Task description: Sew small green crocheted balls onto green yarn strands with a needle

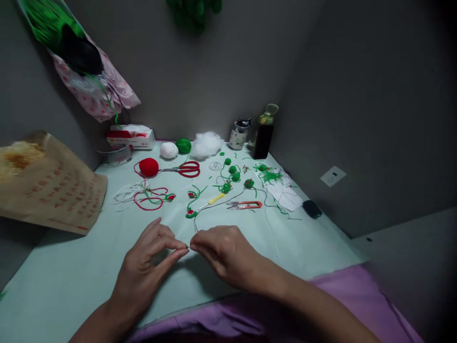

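left hand (152,259) pinched shut on a small dark needle-like tip, hard to identify | right hand (217,250) pinched on the thin thread (195,224) | fingertips meet mid-counter (89,267) | thread runs away from the hands toward the snips (244,205).

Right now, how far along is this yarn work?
Done, by the look: several small green balls lie finished, with trimmings around them. In hand: left hand and right hand pinch a thin dark thread at the fingertips. Left: red yarn ball and white yarn ball sit untouched.
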A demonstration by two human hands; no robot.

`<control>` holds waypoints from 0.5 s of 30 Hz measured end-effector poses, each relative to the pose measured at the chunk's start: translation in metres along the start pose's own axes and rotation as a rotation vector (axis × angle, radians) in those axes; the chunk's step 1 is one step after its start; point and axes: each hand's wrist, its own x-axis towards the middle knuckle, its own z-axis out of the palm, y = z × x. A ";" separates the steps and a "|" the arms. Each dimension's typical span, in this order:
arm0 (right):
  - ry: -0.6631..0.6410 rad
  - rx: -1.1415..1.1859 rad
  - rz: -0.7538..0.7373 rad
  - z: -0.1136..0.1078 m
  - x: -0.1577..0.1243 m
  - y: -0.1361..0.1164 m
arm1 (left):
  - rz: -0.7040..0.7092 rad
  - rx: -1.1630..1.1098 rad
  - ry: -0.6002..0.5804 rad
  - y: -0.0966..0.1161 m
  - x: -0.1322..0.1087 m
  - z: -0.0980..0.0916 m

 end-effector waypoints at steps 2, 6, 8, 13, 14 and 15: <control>0.003 0.037 0.009 -0.001 0.001 -0.001 | -0.079 -0.054 0.000 0.004 0.001 0.000; 0.007 0.087 0.018 -0.003 0.003 -0.003 | -0.252 -0.134 -0.016 0.008 0.002 -0.002; 0.001 0.103 0.031 -0.003 0.004 -0.004 | -0.342 -0.169 -0.050 0.009 0.002 -0.004; -0.024 0.131 0.040 -0.001 0.005 -0.006 | -0.474 -0.362 -0.110 0.013 0.001 -0.006; -0.028 0.135 0.038 0.000 0.005 -0.006 | -0.478 -0.397 -0.101 0.014 0.001 -0.004; -0.031 0.133 0.040 0.001 0.005 -0.006 | -0.472 -0.413 -0.085 0.016 0.000 -0.003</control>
